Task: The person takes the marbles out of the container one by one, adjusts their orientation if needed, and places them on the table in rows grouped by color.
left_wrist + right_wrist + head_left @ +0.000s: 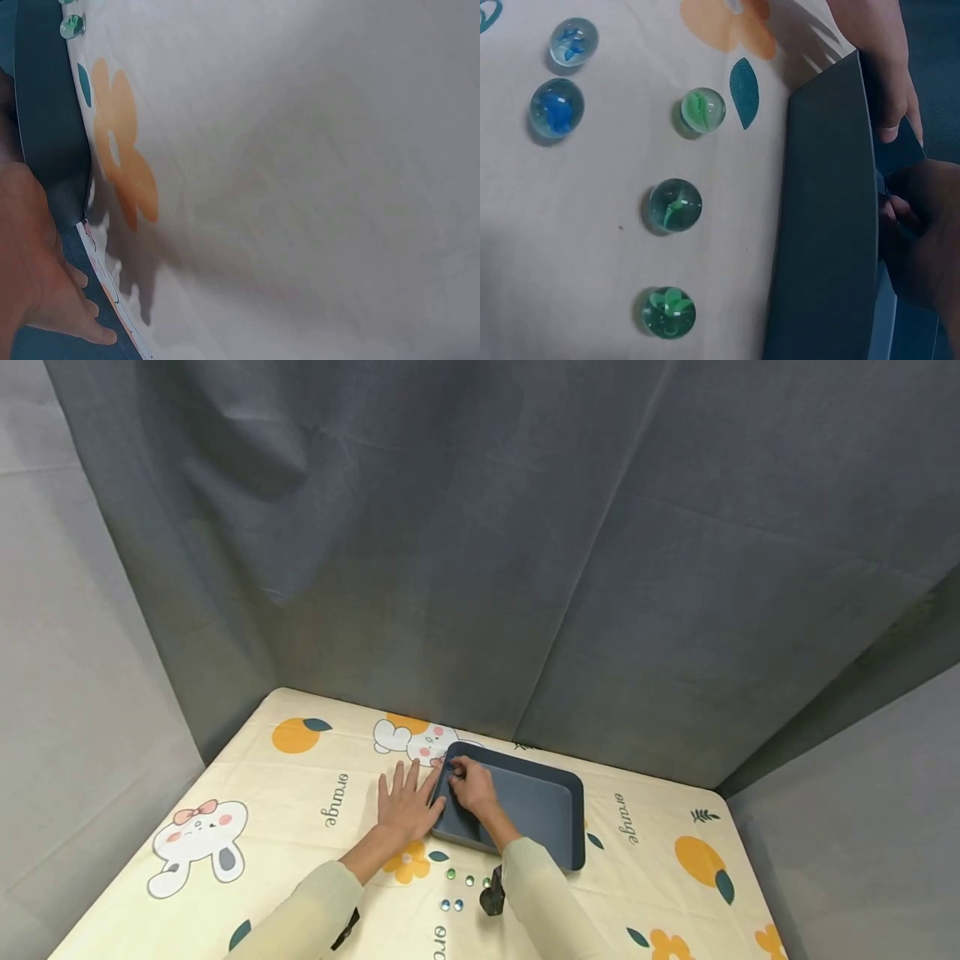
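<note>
A dark blue-grey rectangular tray point(528, 810) lies on the patterned tablecloth. My left hand point(408, 807) rests beside its left wall with fingers spread, thumb and index finger at the rim. My right hand point(476, 787) reaches inside to the far left corner, its fingers curled. At those fingertips the head view shows a small dark blue thing point(451, 767), pinched and mostly hidden; its kind is unclear. In front of the tray lie glass marbles: a light-green one point(703, 110), two more with green inside point(675, 205), and two blue ones point(556, 108).
The tablecloth point(300, 802) has printed oranges, flowers and rabbits. A dark grey curtain point(420, 568) hangs along the table's far edge, with lighter grey panels point(67, 652) at the sides. A black wrist device point(492, 896) sits by the right sleeve, above the marbles.
</note>
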Demonstrator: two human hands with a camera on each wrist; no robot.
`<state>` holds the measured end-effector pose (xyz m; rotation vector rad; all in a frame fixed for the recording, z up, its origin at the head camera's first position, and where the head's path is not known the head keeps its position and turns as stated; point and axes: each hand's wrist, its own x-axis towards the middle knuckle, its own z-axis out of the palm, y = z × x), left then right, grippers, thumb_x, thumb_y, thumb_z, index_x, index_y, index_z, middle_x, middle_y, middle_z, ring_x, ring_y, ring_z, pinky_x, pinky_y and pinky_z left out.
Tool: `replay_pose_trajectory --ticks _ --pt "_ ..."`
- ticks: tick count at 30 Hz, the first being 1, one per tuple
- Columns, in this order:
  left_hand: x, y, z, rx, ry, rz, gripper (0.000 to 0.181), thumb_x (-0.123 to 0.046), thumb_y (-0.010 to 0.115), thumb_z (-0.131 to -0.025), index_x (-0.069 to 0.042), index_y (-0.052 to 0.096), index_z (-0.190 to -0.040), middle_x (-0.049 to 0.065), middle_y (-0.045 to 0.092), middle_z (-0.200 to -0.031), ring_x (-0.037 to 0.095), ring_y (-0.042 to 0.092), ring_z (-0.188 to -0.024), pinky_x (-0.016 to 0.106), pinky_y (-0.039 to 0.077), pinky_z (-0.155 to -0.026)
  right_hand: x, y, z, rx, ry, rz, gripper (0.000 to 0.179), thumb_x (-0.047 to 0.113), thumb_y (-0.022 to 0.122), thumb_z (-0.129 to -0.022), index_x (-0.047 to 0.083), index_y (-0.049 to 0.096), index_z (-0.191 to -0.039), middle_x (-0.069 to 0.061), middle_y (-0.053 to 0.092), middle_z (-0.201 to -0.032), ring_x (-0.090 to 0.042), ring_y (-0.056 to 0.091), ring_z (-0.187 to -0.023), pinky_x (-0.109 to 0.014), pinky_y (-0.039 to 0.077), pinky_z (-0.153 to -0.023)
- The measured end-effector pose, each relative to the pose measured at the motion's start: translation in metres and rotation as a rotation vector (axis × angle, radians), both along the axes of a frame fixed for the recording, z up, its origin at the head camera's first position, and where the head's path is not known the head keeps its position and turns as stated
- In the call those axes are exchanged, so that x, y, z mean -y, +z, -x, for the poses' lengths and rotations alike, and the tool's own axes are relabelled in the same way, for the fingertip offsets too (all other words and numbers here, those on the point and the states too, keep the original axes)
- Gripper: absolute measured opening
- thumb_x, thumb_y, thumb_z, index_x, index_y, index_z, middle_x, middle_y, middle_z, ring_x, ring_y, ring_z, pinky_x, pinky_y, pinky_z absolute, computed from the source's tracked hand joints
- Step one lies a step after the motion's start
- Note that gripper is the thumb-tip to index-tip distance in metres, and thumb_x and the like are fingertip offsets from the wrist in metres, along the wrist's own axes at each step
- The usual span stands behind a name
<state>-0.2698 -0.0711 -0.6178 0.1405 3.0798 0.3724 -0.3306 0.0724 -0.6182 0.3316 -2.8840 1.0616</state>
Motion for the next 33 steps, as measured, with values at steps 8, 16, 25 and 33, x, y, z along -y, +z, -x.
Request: replay_pose_trajectory --ticks 8,16,25,33 --pt "-0.002 0.001 -0.001 -0.001 -0.003 -0.017 0.061 -0.052 0.042 -0.102 -0.028 0.033 -0.157 0.015 0.024 -0.163 0.042 0.012 -0.149 0.067 0.009 -0.114 -0.004 -0.007 0.001 -0.034 -0.004 -0.006 0.015 0.004 0.077 -0.085 0.005 0.074 -0.100 -0.001 0.066 -0.082 -0.017 0.061 -0.077 -0.037 0.052 -0.073" --pt "-0.003 0.003 -0.002 0.008 -0.004 -0.016 0.061 -0.054 0.038 -0.103 -0.029 0.031 -0.158 0.015 0.022 -0.163 0.042 0.011 -0.149 0.066 0.008 -0.114 -0.006 0.002 -0.010 0.035 0.051 -0.042 0.006 0.006 0.076 -0.087 0.009 0.075 -0.092 0.002 0.068 -0.078 -0.011 0.059 -0.069 -0.031 0.051 -0.068" --pt "-0.001 -0.001 -0.002 -0.002 0.003 -0.018 0.061 -0.052 0.041 -0.102 -0.028 0.034 -0.157 0.015 0.022 -0.163 0.042 0.011 -0.149 0.067 0.008 -0.114 -0.018 0.014 -0.031 0.139 0.066 0.074 0.006 0.005 0.076 -0.084 0.005 0.074 -0.089 0.005 0.067 -0.068 -0.007 0.057 -0.060 -0.025 0.048 -0.060" --pt "0.000 0.000 -0.002 0.014 0.009 -0.010 0.062 -0.052 0.042 -0.102 -0.027 0.031 -0.158 0.016 0.020 -0.164 0.042 0.010 -0.149 0.065 0.005 -0.115 -0.031 0.024 -0.053 0.262 0.126 0.160 0.008 0.006 0.075 -0.084 0.004 0.069 -0.089 0.002 0.069 -0.073 -0.009 0.063 -0.064 -0.025 0.050 -0.060"
